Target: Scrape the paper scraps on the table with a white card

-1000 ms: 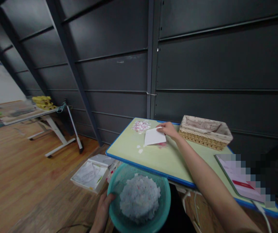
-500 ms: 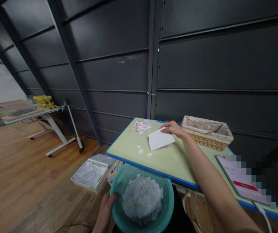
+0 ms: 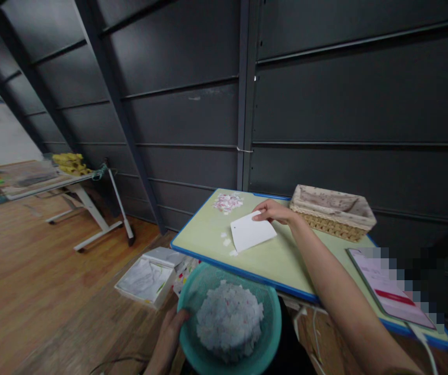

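My right hand (image 3: 274, 211) is stretched out over the green table (image 3: 271, 255) and pinches a white card (image 3: 252, 231), whose lower edge rests on the tabletop beside a few loose white scraps (image 3: 227, 242). A small heap of pink and white scraps (image 3: 227, 202) lies at the table's far left corner. My left hand (image 3: 168, 339) grips the rim of a teal bowl (image 3: 229, 325) held below the table's blue front edge. The bowl is heaped with white paper scraps (image 3: 229, 320).
A wicker basket (image 3: 331, 210) stands at the back right of the table, and a booklet with a red stripe (image 3: 392, 291) lies at the right. White boxes (image 3: 149, 276) lie on the wooden floor to the left. A dark metal wall rises behind, with a trolley table (image 3: 52, 182) far left.
My right hand has moved the white card toward the table's front left, close to the loose scraps. The bowl has shifted slightly right under the table's edge.
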Available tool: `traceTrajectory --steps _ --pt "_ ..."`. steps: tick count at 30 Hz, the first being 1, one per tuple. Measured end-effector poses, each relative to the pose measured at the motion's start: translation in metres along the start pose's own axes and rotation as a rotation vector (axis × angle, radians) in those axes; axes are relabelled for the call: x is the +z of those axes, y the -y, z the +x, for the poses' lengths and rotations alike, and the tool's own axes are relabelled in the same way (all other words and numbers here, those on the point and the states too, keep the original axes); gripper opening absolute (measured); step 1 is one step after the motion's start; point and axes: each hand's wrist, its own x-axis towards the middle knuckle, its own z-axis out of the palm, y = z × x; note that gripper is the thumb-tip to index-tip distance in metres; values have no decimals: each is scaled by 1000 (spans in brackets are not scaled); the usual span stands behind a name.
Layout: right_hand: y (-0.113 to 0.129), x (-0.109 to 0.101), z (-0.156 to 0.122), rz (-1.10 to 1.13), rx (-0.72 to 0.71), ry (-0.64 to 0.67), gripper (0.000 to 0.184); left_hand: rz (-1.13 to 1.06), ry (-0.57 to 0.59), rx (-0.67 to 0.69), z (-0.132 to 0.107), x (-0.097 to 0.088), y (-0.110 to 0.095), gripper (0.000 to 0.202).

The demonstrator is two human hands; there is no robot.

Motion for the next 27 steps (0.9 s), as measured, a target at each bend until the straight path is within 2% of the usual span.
traceTrajectory --steps 6,10,12,14,16,18,21,24,27 --pt "-4 1 2 13 -7 -1 31 -41 -4 -35 -9 2 -12 36" --pt "-5 19 8 11 -48 99 36 -9 -36 -17 -18 5 -23 36" --pt "-3 29 10 25 -48 165 41 -20 -35 -9 -18 4 -25 35" --pt "-2 34 11 73 -48 173 44 -49 -6 -11 -14 2 -22 34" --pt "-1 33 12 157 -69 75 43 -94 41 -16 -7 -2 -17 33" --pt "-2 28 13 226 -96 -91 38 -118 72 -29 -1 -5 -13 33" --pt "-6 19 15 208 -87 -280 32 -115 45 -28 2 -6 -10 34" --pt "-11 16 18 149 -67 -351 31 -123 54 -30 1 -4 -10 34" --pt "-14 21 21 116 -90 -361 30 -150 83 -54 0 -3 -9 34"
